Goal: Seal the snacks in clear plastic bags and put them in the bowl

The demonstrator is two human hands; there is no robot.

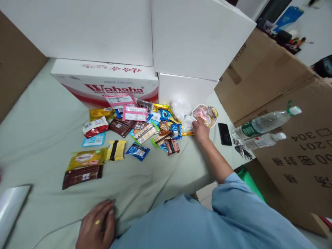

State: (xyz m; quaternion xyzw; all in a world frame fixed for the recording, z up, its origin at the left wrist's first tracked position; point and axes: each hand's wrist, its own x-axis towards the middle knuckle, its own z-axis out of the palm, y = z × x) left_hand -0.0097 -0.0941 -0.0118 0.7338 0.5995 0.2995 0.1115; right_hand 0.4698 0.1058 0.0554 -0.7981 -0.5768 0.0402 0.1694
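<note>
My right hand reaches forward to the near left edge of a white-rimmed tray with wrapped snacks in it. Its fingers are drawn together there, beside a crumpled clear plastic wrapper; what lies between the fingertips is hidden. My left hand, with a gold ring, rests on the pale green cloth near my body. Its fingers lie stretched out with the thumb apart, and I see nothing held. Left of the right hand spreads a pile of wrapped snacks, among them a pink packet and a blue packet.
Behind the snacks stand a Wahaba-printed carton and white boxes. To the right are a black phone, keys, two plastic bottles and a large cardboard box. A thin white cable runs beside the left hand.
</note>
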